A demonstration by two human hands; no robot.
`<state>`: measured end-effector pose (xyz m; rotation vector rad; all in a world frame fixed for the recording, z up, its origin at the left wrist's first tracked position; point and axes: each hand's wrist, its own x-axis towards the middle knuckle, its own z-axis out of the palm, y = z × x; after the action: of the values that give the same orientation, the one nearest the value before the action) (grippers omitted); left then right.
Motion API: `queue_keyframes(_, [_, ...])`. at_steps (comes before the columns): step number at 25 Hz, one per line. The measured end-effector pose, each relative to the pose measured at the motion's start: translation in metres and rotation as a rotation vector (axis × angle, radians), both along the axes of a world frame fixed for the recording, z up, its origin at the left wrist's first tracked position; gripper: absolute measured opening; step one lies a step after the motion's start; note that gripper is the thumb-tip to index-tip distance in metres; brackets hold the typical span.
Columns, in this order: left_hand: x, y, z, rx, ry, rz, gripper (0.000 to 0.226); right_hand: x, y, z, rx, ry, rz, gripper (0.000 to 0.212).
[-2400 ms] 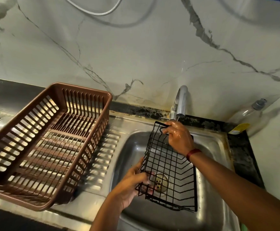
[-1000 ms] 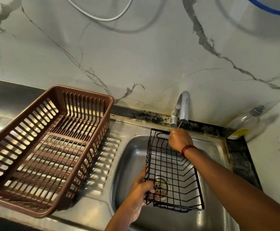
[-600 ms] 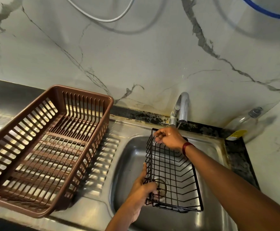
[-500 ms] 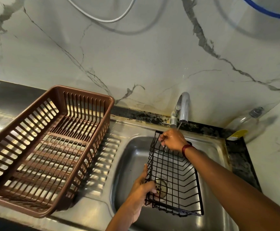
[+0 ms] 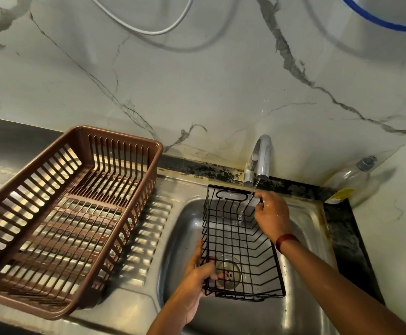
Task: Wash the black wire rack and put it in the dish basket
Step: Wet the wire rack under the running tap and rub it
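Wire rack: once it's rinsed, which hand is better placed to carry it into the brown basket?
Left, likely. The left hand grips the wire rack at its near-left corner, on the side facing the dish basket. The right hand pinches the far-right rim under the tap, farther away.

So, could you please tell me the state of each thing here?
Tap: running, thin stream.
Rack: held over the sink, under the stream.
Left hand: grips rack's near corner.
Right hand: grips rack's far rim.
Basket: empty, beside the sink.
Bottle: tilted, in the corner.

A home kitchen: steel sink [image 5: 303,308], tap [image 5: 263,157], marble-look wall [image 5: 197,81].
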<state>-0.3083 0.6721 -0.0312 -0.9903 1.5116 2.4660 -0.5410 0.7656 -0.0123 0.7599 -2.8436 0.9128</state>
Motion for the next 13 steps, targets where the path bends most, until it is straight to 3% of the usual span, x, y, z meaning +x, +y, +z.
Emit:
queue_keyframes(2, [0.001,-0.001,-0.005,0.000,0.007,-0.008,0.122,0.008,0.009,-0.004,-0.058,-0.223,-0.098,0.019])
queue_keyframes(4, [0.002,0.001,-0.005,-0.043,0.019,0.007,0.114,0.018,0.011,-0.011,-0.064,-0.513,-0.120,0.006])
queue_keyframes(7, [0.003,0.002,0.003,-0.077,0.013,-0.003,0.127,0.026,0.012,-0.018,-0.281,-0.828,-0.186,0.014])
queue_keyframes(10, [0.002,-0.008,0.015,0.007,0.008,0.021,0.144,0.024,0.015,-0.009,-0.360,-0.910,-0.177,0.017])
queue_keyframes(11, [-0.001,-0.014,0.016,0.055,0.020,0.066,0.134,0.022,0.016,-0.005,-0.351,-0.898,-0.145,0.017])
queue_keyframes(13, [-0.010,-0.029,0.023,0.119,0.053,0.170,0.088,0.016,0.014,0.003,-0.313,-0.874,-0.047,0.017])
